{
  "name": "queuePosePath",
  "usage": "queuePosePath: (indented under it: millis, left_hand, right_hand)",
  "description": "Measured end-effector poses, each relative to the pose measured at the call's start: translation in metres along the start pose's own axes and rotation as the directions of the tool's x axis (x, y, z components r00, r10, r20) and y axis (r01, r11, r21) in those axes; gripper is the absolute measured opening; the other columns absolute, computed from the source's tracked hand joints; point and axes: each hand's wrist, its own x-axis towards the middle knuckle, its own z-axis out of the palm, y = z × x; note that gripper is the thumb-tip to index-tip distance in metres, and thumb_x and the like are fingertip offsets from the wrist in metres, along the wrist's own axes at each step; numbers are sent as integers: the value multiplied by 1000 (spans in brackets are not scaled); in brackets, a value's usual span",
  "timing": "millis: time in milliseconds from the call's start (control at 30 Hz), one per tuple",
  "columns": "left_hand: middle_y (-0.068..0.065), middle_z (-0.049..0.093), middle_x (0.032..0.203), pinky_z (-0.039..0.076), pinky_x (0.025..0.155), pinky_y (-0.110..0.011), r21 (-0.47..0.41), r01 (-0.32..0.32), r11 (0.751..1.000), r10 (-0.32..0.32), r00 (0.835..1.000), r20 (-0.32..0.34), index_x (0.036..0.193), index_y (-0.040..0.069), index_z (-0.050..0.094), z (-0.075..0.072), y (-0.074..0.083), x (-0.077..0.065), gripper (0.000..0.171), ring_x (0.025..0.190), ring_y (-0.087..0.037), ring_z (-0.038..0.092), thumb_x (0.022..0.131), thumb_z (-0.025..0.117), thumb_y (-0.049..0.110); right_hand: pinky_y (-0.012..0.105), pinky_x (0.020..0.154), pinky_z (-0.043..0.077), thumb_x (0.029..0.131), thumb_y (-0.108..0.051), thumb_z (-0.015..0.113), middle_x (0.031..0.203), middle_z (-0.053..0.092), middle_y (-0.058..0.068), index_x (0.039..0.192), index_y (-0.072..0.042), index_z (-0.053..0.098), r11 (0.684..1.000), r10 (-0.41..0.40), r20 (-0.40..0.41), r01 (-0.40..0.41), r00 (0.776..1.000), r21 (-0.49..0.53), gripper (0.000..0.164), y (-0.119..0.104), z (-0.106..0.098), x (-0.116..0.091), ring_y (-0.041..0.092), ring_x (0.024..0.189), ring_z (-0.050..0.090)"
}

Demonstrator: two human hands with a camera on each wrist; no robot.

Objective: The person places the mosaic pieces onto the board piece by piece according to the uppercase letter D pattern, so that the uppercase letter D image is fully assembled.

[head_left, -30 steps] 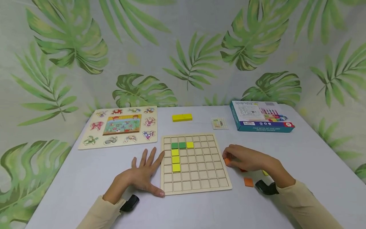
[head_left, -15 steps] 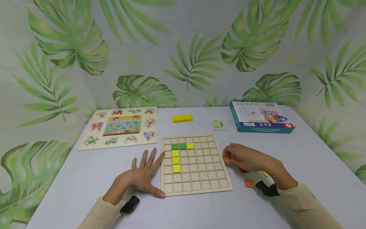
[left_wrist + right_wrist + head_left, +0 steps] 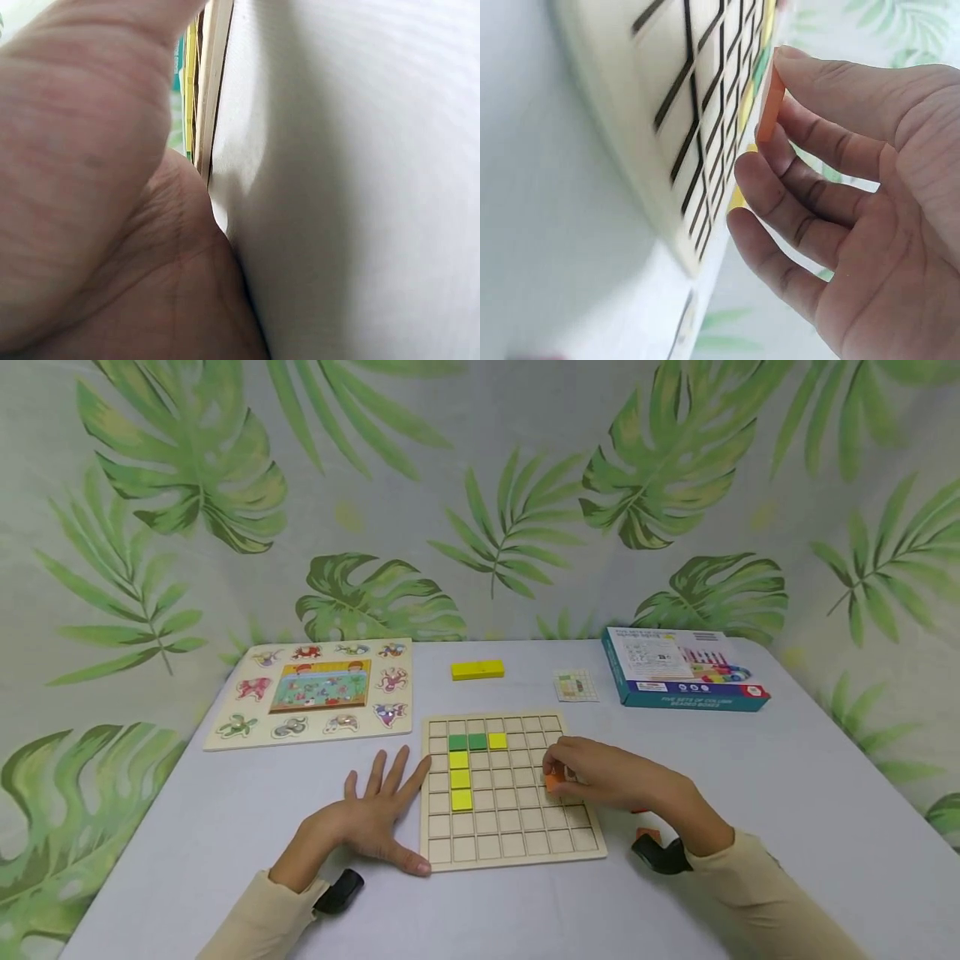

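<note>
A wooden grid board (image 3: 513,821) lies mid-table, with two green tiles (image 3: 477,742) and several yellow tiles (image 3: 461,779) in its upper left cells. My right hand (image 3: 611,772) pinches an orange square tile (image 3: 772,106) between thumb and fingers, above the right part of the board. Spread flat on the table, my left hand (image 3: 375,822) has its fingertips and thumb at the board's left edge. In the left wrist view, the palm (image 3: 90,165) fills much of the picture beside the board's edge (image 3: 216,82).
Behind the board are a yellow block (image 3: 477,670) and a small pattern card (image 3: 576,685). A sea-animal puzzle board (image 3: 247,735) lies back left, a teal-edged box (image 3: 690,700) back right. Another orange tile (image 3: 648,836) sits beneath my right wrist, partly hidden.
My right hand has carried the orange tile leftward from beside the board to over its right columns. The left hand has stayed in place.
</note>
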Motion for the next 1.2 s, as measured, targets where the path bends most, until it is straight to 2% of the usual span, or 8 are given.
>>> queuePosePath:
  millis: [467, 700, 900, 1100, 1200]
  left_hand:
    - [-19, -19, 166, -8, 108, -79, -14, -7, 1000, 7, 1000, 19, 162, 19, -6, -2, 0, 0, 142, 148, -48, -24, 64, 81, 72]
    - [-20, -19, 166, -6, 109, -79, 3, -3, 1000, 3, 1000, 16, 162, 19, -5, -1, 0, 0, 141, 149, -49, -23, 64, 81, 73]
    - [-19, -17, 167, -6, 108, -79, 6, 2, 1000, -2, 1000, 11, 162, 21, -4, -2, 1, 0, 142, 149, -49, -21, 62, 79, 75]
    - [-18, -20, 166, -10, 106, -80, -28, -40, 999, 40, 999, 3, 162, 24, -8, 2, -5, 1, 144, 148, -48, -25, 59, 73, 84]
    - [-18, -21, 166, -10, 107, -79, -28, -41, 999, 41, 999, 7, 162, 25, -8, 2, -5, 1, 144, 148, -47, -26, 59, 73, 85]
  right_hand:
    - [26, 80, 50, 99, -31, 65, 101, 60, -7, 109, -16, 65, 987, -147, -12, 146, 989, -72, 17, -45, 16, 41, 9, 86, 54]
    - [23, 78, 49, 97, -32, 67, 94, 59, -8, 107, -17, 65, 984, -157, 3, 157, 988, -89, 18, -58, 26, 58, 8, 82, 53]
    - [21, 77, 47, 95, -35, 69, 93, 58, -10, 106, -18, 65, 978, -159, 34, 162, 987, -134, 21, -67, 32, 65, 8, 81, 51]
    - [20, 74, 46, 94, -31, 72, 93, 60, -10, 104, -18, 65, 967, -208, 59, 215, 976, -139, 17, -76, 37, 69, 5, 78, 51]
    - [19, 71, 44, 93, -31, 73, 91, 59, -10, 101, -19, 64, 962, -222, 60, 229, 973, -149, 17, -78, 41, 70, 5, 76, 50]
